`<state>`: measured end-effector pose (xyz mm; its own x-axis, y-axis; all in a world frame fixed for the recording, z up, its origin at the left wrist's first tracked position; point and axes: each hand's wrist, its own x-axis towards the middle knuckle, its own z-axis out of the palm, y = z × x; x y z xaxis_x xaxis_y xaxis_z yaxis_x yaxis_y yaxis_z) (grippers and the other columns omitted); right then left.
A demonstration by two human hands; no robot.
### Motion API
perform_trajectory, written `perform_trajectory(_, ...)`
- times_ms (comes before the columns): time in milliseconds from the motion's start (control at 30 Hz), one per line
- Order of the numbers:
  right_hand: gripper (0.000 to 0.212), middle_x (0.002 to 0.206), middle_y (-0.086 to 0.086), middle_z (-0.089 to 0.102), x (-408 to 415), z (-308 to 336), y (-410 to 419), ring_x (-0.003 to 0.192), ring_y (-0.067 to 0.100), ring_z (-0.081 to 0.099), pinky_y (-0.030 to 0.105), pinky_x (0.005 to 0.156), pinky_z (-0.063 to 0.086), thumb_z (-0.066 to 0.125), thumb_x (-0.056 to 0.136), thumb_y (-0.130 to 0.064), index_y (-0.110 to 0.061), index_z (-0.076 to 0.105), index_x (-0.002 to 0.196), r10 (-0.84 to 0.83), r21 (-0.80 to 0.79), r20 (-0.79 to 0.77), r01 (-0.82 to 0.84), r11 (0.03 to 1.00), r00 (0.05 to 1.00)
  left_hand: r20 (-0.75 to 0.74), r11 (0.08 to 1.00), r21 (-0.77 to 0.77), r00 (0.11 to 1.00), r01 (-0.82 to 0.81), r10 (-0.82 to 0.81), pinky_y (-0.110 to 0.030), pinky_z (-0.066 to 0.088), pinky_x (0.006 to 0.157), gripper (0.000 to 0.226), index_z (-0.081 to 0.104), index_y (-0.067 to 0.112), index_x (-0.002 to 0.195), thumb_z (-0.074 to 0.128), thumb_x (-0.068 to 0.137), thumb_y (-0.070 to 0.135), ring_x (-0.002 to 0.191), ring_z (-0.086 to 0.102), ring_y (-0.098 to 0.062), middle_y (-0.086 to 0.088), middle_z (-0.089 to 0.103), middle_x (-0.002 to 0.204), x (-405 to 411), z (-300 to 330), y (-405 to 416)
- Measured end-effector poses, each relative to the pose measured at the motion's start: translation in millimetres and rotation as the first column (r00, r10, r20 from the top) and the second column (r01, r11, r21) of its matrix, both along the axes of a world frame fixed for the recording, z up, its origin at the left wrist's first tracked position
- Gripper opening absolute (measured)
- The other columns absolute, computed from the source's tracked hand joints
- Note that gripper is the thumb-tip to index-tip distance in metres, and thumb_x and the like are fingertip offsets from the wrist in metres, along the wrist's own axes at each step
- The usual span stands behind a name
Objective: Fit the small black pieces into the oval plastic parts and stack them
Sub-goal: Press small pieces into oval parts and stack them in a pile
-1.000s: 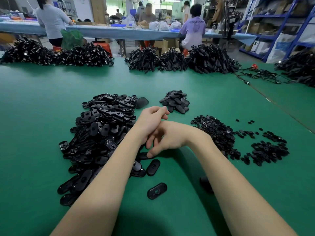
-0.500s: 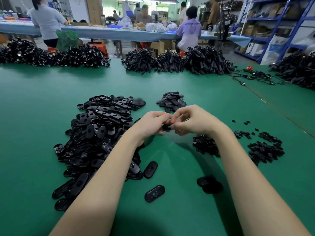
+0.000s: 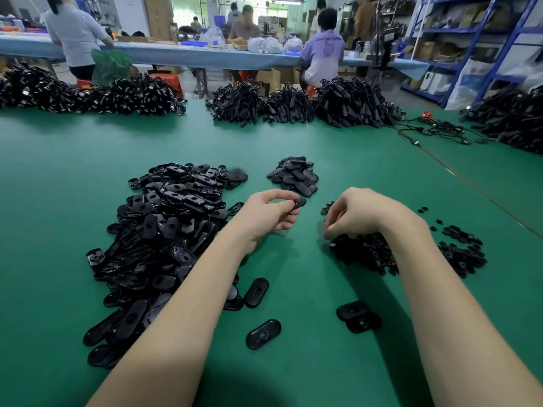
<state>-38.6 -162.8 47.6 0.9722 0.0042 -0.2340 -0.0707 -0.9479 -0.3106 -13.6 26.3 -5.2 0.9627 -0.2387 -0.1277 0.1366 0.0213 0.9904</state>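
Left hand (image 3: 269,214) pinched oval part (image 3: 299,203) at fingertips, just short of finished stack (image 3: 294,175). Right hand (image 3: 351,214) curled at near edge of small-piece heap (image 3: 364,254), right of stack; whether it held piece could not be told. Judgement: seat piece square in recess before stacking; keep part level. Oval part appeared glossy black, flat, rounded ends. Unfitted pile (image 3: 164,230) lay left of stack.

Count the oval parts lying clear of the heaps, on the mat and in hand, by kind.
Single ovals on the mat: 2
Overlapping ovals on the mat: 2
Held oval in the left hand: 1
Total: 5
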Motion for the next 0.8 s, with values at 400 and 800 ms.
perform_trajectory(400, 0.012, 0.066, -0.009, 0.074, -6, 5, 11, 0.075, 0.014, 0.074, 0.034, 0.081, 0.062, 0.085, 0.064, -0.033, -0.039, 0.078, 0.071, -0.015, -0.159, -0.078, 0.002, 0.987, 0.997, -0.115, 0.995, -0.058, 0.990, -0.084, 0.077, -0.020, 0.050, 0.065, 0.012, 0.060, 0.009, 0.087, 0.065, 0.091, -0.002, 0.083, 0.061, -0.021, -0.017, 0.073, 0.103, 4, 0, 3)
perform_trajectory(800, 0.019, 0.062, -0.009, 0.073, -1, 0, 6, 0.070, 0.005, 0.073, 0.028, 0.078, 0.061, 0.065, 0.080, -0.016, -0.029, 0.078, 0.077, -0.016, -0.062, 0.023, 0.017, 0.998, 1.000, -0.138, 0.970, -0.227, 0.989, -0.084, 0.054, -0.024, 0.060, 0.069, 0.024, 0.075, 0.009, 0.097, 0.060, 0.091, -0.009, 0.086, 0.073, -0.028, -0.019, 0.072, 0.096, -3, 5, 5)
